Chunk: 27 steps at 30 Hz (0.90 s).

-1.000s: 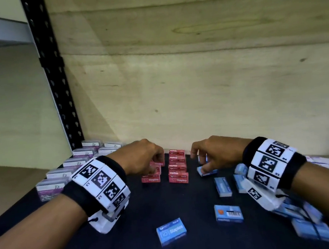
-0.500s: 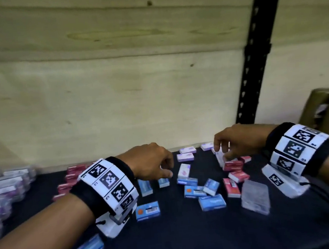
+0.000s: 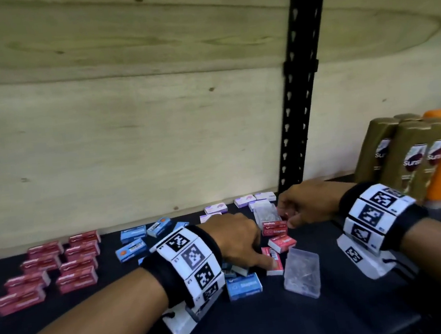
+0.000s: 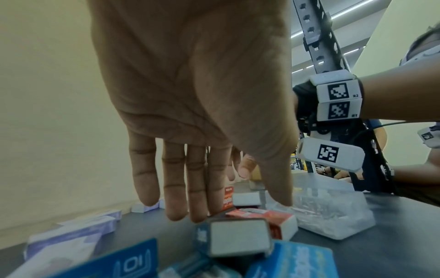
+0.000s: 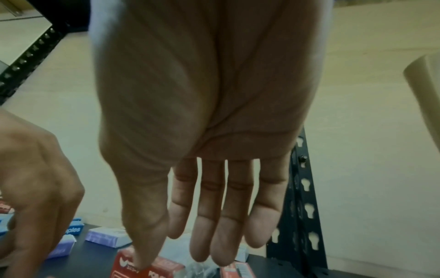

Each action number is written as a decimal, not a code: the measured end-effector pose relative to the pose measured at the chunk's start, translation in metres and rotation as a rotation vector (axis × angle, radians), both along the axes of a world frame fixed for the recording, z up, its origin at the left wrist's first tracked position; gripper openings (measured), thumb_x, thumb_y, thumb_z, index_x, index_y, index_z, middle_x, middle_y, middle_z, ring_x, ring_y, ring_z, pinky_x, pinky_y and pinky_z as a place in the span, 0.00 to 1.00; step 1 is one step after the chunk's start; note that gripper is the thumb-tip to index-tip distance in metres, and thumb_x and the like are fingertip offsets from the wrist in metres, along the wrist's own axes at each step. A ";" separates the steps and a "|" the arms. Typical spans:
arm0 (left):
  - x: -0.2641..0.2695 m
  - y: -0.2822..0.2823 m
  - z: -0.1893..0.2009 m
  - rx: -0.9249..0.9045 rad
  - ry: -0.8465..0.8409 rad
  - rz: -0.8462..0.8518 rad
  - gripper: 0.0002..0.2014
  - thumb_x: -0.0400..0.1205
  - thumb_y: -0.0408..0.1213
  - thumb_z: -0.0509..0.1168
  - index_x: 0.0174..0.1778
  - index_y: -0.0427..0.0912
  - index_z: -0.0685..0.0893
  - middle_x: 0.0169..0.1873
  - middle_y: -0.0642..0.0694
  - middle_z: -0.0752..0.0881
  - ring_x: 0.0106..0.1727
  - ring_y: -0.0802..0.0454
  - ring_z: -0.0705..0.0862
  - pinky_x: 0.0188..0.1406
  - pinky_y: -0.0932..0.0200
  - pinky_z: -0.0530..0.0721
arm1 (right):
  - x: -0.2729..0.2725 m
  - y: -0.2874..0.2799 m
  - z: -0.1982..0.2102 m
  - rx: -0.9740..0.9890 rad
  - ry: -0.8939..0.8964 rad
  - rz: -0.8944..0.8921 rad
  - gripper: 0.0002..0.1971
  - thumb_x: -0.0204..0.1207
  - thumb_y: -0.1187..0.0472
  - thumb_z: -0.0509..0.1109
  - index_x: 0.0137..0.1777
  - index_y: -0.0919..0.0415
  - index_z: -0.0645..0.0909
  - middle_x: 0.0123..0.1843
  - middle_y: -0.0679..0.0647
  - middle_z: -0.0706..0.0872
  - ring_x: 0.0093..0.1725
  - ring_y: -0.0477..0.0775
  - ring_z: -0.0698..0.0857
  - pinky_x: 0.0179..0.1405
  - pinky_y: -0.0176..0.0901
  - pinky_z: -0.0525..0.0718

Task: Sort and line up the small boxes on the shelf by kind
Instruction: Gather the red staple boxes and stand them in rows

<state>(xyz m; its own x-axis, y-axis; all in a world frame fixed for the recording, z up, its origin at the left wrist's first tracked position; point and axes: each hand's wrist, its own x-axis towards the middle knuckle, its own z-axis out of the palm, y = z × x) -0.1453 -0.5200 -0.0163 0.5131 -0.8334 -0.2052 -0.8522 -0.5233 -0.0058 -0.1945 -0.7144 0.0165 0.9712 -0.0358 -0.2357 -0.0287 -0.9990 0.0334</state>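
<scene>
Red boxes (image 3: 47, 269): two neat columns at the shelf's left, now well apart from both hands, which half a second ago were arriving over the mixed heap (image 3: 263, 246) beside the black upright (image 3: 297, 104) and now reach into it. Left hand (image 3: 238, 242): fingers extended, tips on a loose red box (image 3: 272, 260), nothing gripped. Right hand (image 3: 303, 204): fingers straight, thumb touching a stacked red box (image 3: 274, 227), no grip evident; judged the start of another red pick, blue and lilac unsorted.
</scene>
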 end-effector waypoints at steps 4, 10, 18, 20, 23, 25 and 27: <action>0.005 -0.009 -0.006 0.065 0.033 -0.001 0.40 0.63 0.80 0.63 0.53 0.48 0.87 0.49 0.51 0.87 0.49 0.48 0.85 0.50 0.46 0.87 | 0.013 0.000 -0.008 0.019 0.000 0.029 0.11 0.75 0.51 0.77 0.55 0.45 0.82 0.47 0.41 0.83 0.47 0.45 0.81 0.46 0.38 0.76; 0.010 -0.013 -0.006 0.044 0.091 -0.063 0.35 0.68 0.72 0.69 0.62 0.49 0.84 0.53 0.50 0.86 0.52 0.49 0.83 0.54 0.47 0.85 | 0.024 -0.001 -0.014 0.035 0.017 0.041 0.07 0.74 0.55 0.78 0.48 0.46 0.83 0.41 0.40 0.83 0.42 0.43 0.82 0.41 0.34 0.76; 0.017 -0.006 -0.003 0.005 0.023 -0.097 0.31 0.69 0.69 0.71 0.56 0.47 0.86 0.47 0.50 0.88 0.47 0.50 0.84 0.45 0.52 0.87 | 0.026 -0.001 -0.014 0.010 0.004 0.055 0.04 0.76 0.54 0.76 0.46 0.45 0.83 0.40 0.39 0.83 0.42 0.41 0.82 0.40 0.34 0.75; 0.019 -0.002 -0.001 -0.004 -0.002 -0.096 0.30 0.69 0.70 0.70 0.52 0.48 0.87 0.44 0.51 0.88 0.45 0.51 0.85 0.43 0.52 0.87 | 0.026 0.000 -0.010 0.008 -0.005 0.053 0.04 0.77 0.54 0.75 0.46 0.45 0.82 0.41 0.39 0.84 0.43 0.42 0.83 0.41 0.34 0.74; 0.022 0.003 0.004 -0.009 -0.030 -0.074 0.30 0.68 0.71 0.69 0.54 0.50 0.87 0.45 0.53 0.88 0.44 0.52 0.85 0.45 0.50 0.87 | 0.024 0.002 -0.004 0.005 -0.009 0.051 0.04 0.77 0.54 0.75 0.44 0.44 0.82 0.41 0.40 0.85 0.41 0.40 0.82 0.38 0.33 0.75; 0.023 0.008 0.010 -0.020 -0.057 -0.063 0.32 0.68 0.72 0.68 0.56 0.51 0.85 0.47 0.54 0.87 0.47 0.52 0.85 0.47 0.49 0.87 | 0.023 0.004 0.001 0.011 -0.018 0.048 0.06 0.77 0.54 0.75 0.43 0.44 0.81 0.41 0.41 0.87 0.42 0.41 0.84 0.42 0.35 0.78; 0.024 0.016 0.016 -0.048 -0.056 -0.049 0.32 0.68 0.72 0.67 0.57 0.51 0.85 0.48 0.54 0.87 0.48 0.52 0.85 0.48 0.49 0.87 | 0.022 0.008 0.006 0.017 -0.035 0.047 0.05 0.77 0.54 0.74 0.43 0.45 0.80 0.41 0.40 0.86 0.42 0.41 0.84 0.45 0.37 0.80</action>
<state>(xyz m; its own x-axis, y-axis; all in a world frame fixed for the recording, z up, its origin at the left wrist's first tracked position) -0.1214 -0.5040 0.0000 0.4815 -0.8658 -0.1364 -0.8756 -0.4821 -0.0302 -0.1729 -0.7062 0.0220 0.9794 0.0137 -0.2013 0.0173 -0.9997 0.0161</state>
